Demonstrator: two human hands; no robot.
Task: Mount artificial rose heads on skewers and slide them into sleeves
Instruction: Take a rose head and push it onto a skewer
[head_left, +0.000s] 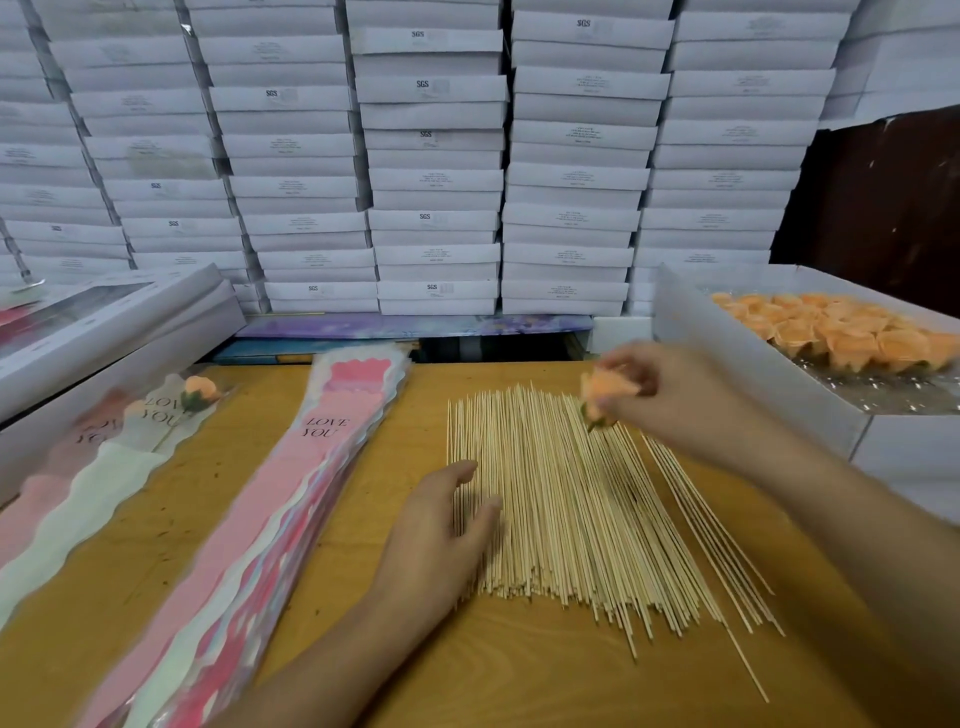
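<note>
Head cam: I see the right hand w/ fingers pinching an orange rose head above the far end of the skewers, spread on the wooden surface. Left hand rests on the pile's left edge, fingers relaxed, holding nothing. Pink sleeves lie left; box of roses at right.

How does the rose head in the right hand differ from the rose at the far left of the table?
The rose head is held in the air by the right hand, over the skewers; the left rose lies on the table. The held one is bare; the left one sits inside a sleeve, apparently on a stem. Both are peach-orange with green bases.
</note>
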